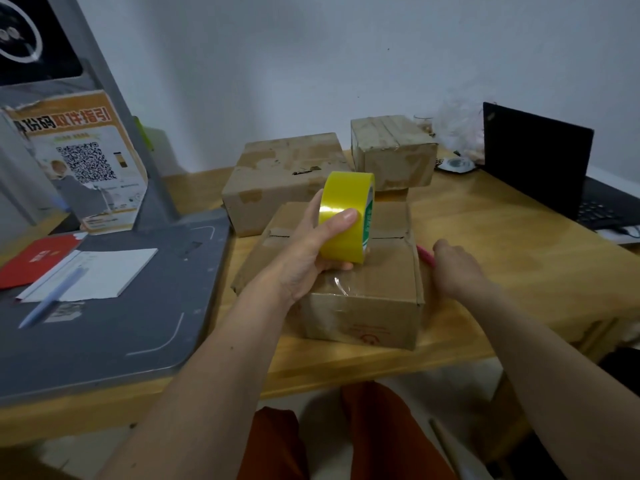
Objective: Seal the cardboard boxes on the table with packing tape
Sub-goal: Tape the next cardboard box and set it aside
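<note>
The left hand point(311, 251) grips the yellow tape roll point(346, 216) above the nearest box point(363, 299) on the bench point(502, 258); the right hand point(453, 265) pinches a pink cutter point(425, 254) beside it; slack film may wrinkle or stick crooked if the roll drifts.

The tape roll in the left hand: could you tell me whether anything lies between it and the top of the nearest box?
Nothing visible does. The left hand holds the yellow tape roll directly over the nearest cardboard box, its lower edge at the top flaps. The right hand and pink tool are off to the box's right side.
</note>
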`<state>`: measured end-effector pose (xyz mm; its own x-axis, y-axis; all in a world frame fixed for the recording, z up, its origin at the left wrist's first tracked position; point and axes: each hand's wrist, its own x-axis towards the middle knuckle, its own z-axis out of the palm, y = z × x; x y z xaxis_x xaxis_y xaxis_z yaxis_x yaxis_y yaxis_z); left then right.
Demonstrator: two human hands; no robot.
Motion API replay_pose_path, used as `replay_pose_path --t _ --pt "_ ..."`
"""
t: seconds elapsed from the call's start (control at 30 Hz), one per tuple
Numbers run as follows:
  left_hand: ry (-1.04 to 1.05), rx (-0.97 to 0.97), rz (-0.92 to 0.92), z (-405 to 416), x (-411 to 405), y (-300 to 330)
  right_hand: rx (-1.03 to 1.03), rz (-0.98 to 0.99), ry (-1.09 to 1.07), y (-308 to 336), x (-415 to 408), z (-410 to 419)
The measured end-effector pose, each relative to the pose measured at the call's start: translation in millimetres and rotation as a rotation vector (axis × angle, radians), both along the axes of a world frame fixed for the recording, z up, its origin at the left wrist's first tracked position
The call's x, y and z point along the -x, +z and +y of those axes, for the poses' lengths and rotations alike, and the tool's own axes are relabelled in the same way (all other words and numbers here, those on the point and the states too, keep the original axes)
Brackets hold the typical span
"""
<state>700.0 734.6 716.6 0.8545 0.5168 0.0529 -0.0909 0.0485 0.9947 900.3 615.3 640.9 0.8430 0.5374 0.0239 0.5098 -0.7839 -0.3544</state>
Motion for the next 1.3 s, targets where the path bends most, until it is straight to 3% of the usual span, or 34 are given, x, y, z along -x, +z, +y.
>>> replay_pose_path --t 0.13,0.27,0.4,0.5,0.6,0.7,0.83,0.93,1.03,1.3 --pt "0.004 0.016 -0.019 1.6 0.5 -1.5 -0.040 0.101 -0.037 -2.7 0.1 -8.6" --pt "-0.007 0.019 -0.022 1.5 1.2 -0.7 -0.393 0.117 -0.054 5.2 10.2 -30.4" --pt "-0.001 0.030 -0.034 1.2 1.6 -0.7 -0.816 0.085 0.153 24.2 43.7 -48.0" --pt "-0.003 0.026 -0.038 -0.2 2.9 0.0 -0.969 0.010 0.385 29.9 71.4 -58.8" --pt "0.009 0.036 -0.048 -1.7 3.6 1.5 -0.911 -0.100 0.578 24.4 85.4 -65.5" --pt "0.015 0.031 -0.046 -3.4 4.7 3.7 -0.703 -0.302 0.679 24.6 92.6 -70.4" --pt "0.029 0.003 -0.054 -6.1 4.8 3.1 -0.358 -0.593 0.671 45.0 99.5 -76.9" --pt "0.065 -0.010 -0.072 -8.0 4.5 2.3 -0.284 -0.703 0.651 62.2 108.2 -80.5" --pt "0.085 -0.015 -0.081 -7.9 4.5 0.5 -0.236 -0.770 0.610 73.1 117.3 -83.9" --pt "0.130 -0.029 -0.101 -8.8 5.1 -1.1 -0.067 -0.710 0.503 77.2 129.0 -71.2"
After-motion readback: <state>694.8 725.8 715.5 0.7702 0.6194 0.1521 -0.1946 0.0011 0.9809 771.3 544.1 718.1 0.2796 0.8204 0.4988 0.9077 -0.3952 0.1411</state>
